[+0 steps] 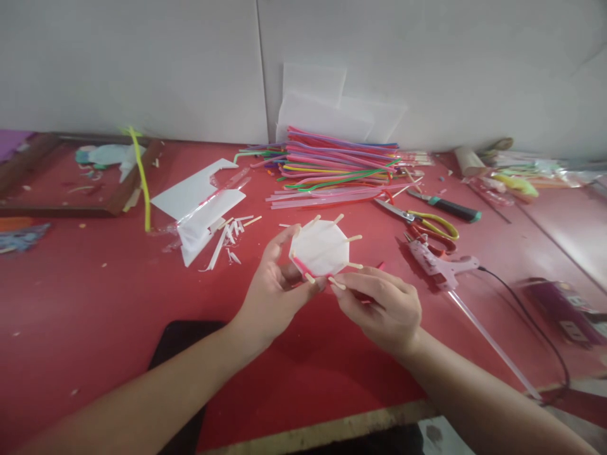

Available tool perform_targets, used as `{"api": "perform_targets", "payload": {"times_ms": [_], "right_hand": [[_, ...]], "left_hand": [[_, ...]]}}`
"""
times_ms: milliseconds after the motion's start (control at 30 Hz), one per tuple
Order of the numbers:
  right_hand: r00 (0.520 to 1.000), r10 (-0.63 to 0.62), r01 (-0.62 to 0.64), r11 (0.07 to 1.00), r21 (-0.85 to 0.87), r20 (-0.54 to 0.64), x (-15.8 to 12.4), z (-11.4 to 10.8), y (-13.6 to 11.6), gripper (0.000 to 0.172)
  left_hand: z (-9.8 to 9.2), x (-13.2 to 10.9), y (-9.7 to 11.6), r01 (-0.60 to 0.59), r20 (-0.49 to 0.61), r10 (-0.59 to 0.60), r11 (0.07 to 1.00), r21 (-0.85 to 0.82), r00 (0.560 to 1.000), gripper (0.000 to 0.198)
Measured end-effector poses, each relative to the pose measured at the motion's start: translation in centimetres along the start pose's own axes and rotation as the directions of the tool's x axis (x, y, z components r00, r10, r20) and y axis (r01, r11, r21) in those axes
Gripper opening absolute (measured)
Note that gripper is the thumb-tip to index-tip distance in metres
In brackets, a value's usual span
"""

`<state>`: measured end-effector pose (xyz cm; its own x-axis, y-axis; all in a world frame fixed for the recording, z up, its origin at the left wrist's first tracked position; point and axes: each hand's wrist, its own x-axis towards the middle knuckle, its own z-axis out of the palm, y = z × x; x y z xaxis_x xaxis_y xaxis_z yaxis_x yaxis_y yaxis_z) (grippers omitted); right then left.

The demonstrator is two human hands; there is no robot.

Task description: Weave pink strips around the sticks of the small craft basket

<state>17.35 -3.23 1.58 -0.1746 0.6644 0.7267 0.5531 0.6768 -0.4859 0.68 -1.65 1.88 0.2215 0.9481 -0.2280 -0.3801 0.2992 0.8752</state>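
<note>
A white many-sided piece (321, 248), with several short wooden sticks jutting from its edge, is held above the red table. My left hand (275, 287) grips it by the left side, thumb below and fingers around the edge. A red pipe cleaner (302, 265) runs along its lower left edge between the sticks. At the lower edge, my right hand (384, 303) pinches the pipe cleaner close to a stick tip (337, 284). Part of the red strand shows behind the right fingers; the rest is hidden by them.
Behind lies a pile of coloured pipe cleaners (336, 164). Scissors (417, 218), a cutter knife (450, 206) and a pink glue gun (443, 262) with its cord lie to the right. White board offcuts (194, 202) and scraps are on the left, near a brown frame (61, 212). A dark phone-like slab (177, 344) lies near me.
</note>
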Motion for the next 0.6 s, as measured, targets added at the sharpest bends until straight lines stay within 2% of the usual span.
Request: {"api": "perform_targets", "payload": {"times_ms": [133,267,333,600], "right_hand": [[0.999,0.036,-0.036,0.999,-0.022,0.04,-0.2,0.1,0.6,0.015],[0.99,-0.085,0.094,0.993,-0.076,0.116,0.4,-0.4,1.3,0.014],[0.985,-0.102,0.117,0.988,-0.105,0.137,0.7,-0.8,1.5,0.015],[0.992,0.025,-0.025,1.0,-0.003,0.126,1.1,-1.2,1.3,0.013]], "left_hand": [[-0.4,0.2,-0.1,-0.03,-0.025,0.029,0.999,-0.038,0.999,0.087],[-0.7,0.4,-0.2,-0.042,-0.043,0.039,0.997,-0.067,0.998,0.086],[-0.8,0.4,-0.2,-0.046,-0.04,0.043,0.996,-0.071,0.998,0.086],[-0.3,0.0,0.2,-0.025,-0.013,0.025,0.998,-0.063,1.0,0.09]]}}
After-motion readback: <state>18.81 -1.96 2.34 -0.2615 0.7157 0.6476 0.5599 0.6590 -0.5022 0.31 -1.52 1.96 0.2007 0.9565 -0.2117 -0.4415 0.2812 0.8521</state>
